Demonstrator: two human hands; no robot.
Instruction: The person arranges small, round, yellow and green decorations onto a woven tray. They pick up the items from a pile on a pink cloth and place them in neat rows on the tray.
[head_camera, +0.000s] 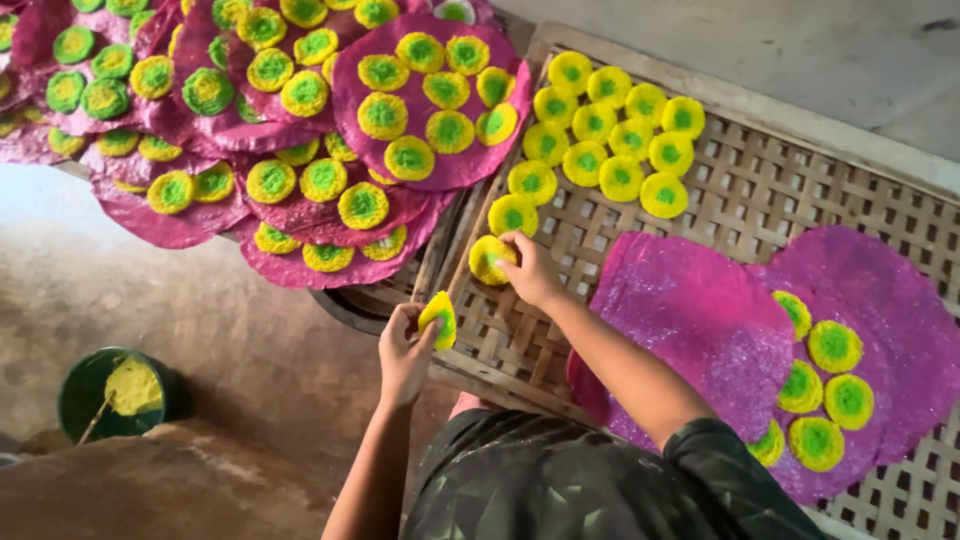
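Our left hand (402, 352) pinched one yellow-green disc (439, 318) off the near-left rim; our right hand (528, 270) gripped another disc (491, 258) on the bamboo lattice tray (760, 190). Squeezed carelessly, either could crumble.

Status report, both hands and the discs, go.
Left hand holds one round yellow disc with green centre, off the tray edge. Right hand presses a second yellow-green disc onto the woven bamboo tray. Pink sheets alongside, nothing blocking.

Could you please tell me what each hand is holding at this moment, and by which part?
The left hand pinches a yellow-and-green disc by its lower edge. The right hand grips another disc by its right rim, on the woven bamboo tray.
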